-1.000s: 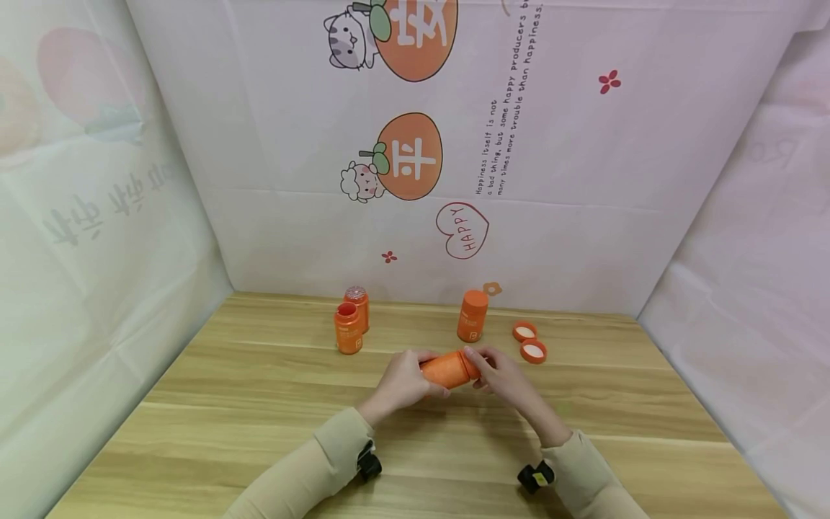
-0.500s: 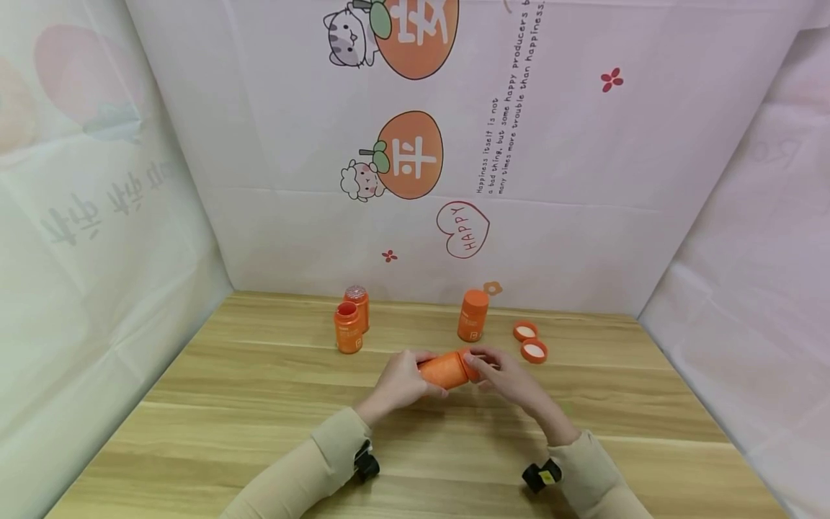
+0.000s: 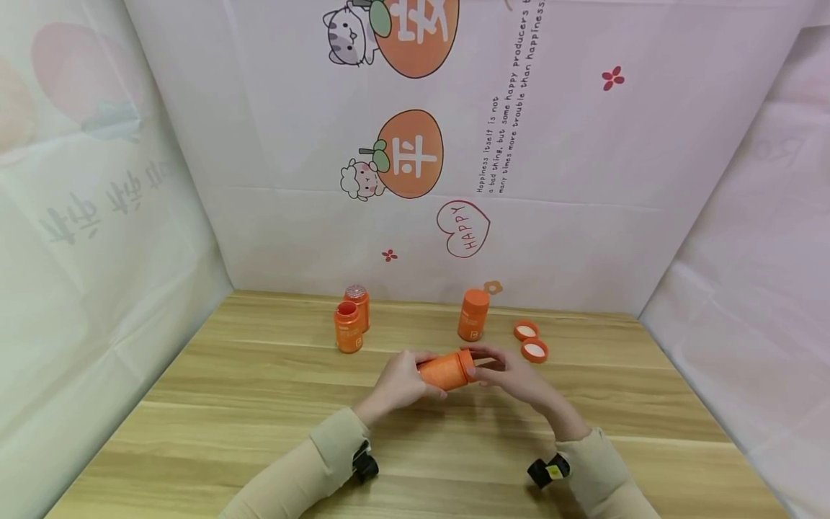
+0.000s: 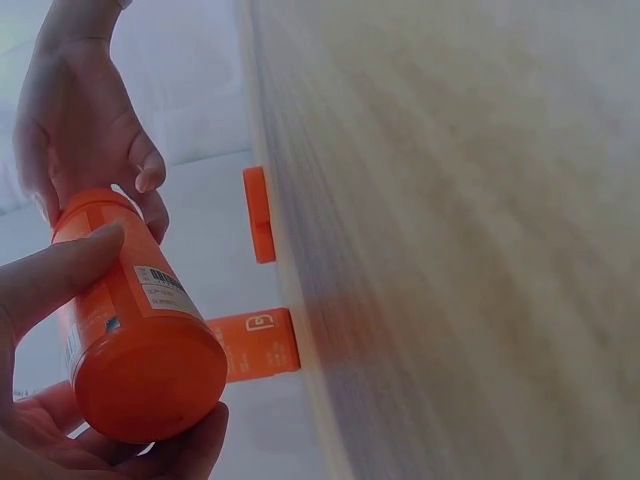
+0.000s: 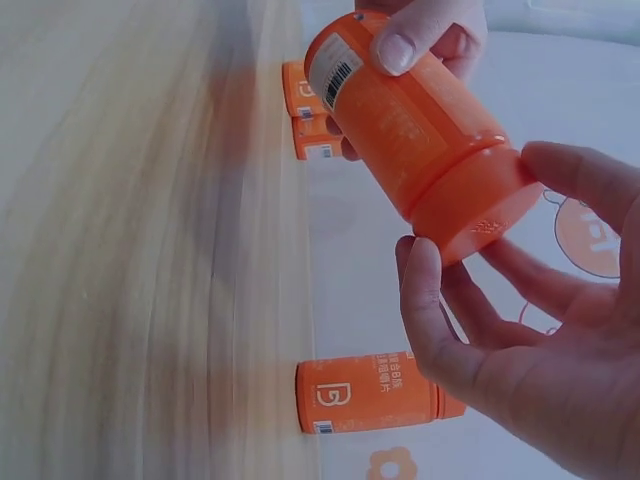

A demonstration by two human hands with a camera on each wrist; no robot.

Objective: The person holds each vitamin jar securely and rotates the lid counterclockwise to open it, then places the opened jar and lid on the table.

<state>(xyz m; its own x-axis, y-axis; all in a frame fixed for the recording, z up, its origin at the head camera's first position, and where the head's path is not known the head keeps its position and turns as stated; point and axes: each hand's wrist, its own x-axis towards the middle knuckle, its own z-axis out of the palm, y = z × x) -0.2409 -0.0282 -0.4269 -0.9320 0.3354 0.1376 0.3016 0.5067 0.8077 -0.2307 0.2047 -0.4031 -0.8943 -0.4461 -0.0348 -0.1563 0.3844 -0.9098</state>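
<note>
My left hand [image 3: 400,383] grips an orange plastic bottle [image 3: 444,371] around its body, held tilted above the table with its capped end toward the right. A white barcode label [image 4: 165,290] shows on its side in the left wrist view. The fingertips of my right hand [image 3: 519,376] sit around the rim of the bottle's orange cap [image 5: 475,203], thumb at one edge and index finger at the opposite edge. The cap is on the bottle's neck, with a thin gap line between it and the body.
Behind my hands a capped orange bottle [image 3: 473,317] stands upright. Two orange caps [image 3: 525,331] lie to its right, white insides up. At the back left stand two uncapped bottles, one with an open mouth [image 3: 349,335], one with silvery foil [image 3: 356,293]. A printed cloth [image 3: 558,245] hangs behind.
My right hand's fingers have loosened and shifted slightly around the cap, and its wrist has moved a little to the right. My left hand keeps the bottle nearly still.
</note>
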